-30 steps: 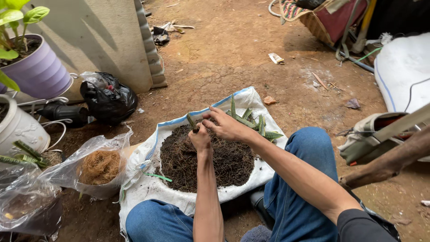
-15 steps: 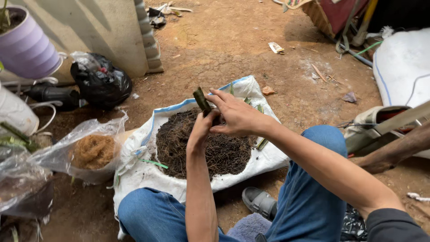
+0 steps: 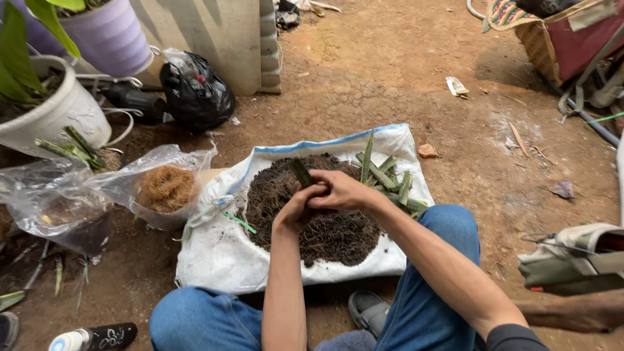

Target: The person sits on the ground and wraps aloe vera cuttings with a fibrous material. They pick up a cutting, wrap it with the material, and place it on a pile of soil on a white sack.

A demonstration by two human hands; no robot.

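a person seated on bare reddish earth presses both hands together over a mound of dark, fibrous, crumbly potting mix (image 3: pixel 312 214) heaped on a flattened white woven plastic sack (image 3: pixel 214 253) with a blue edge stripe. the left hand (image 3: pixel 298 209) and right hand (image 3: pixel 341 192) are closed as one around the base of a short, stiff green leaf cutting (image 3: pixel 301 173), whose blunt tip stands up and tilts away just above the fingers; the soil lies directly beneath them. just beyond the right hand, a loose pile of narrow, strap-shaped green cuttings (image 3: pixel 387 179) rests on the sack's far corner. well to the left of the left hand slumps a crinkled clear plastic bag (image 3: pixel 162 188) holding a tangle of tan, wiry fibre, and past it stands a smooth white rounded plant pot (image 3: pixel 62 114). a glossy black plastic bag (image 3: pixel 198 91) sits knotted further off, by the pale wall. blue denim knees (image 3: pixel 448 234) frame the sack.
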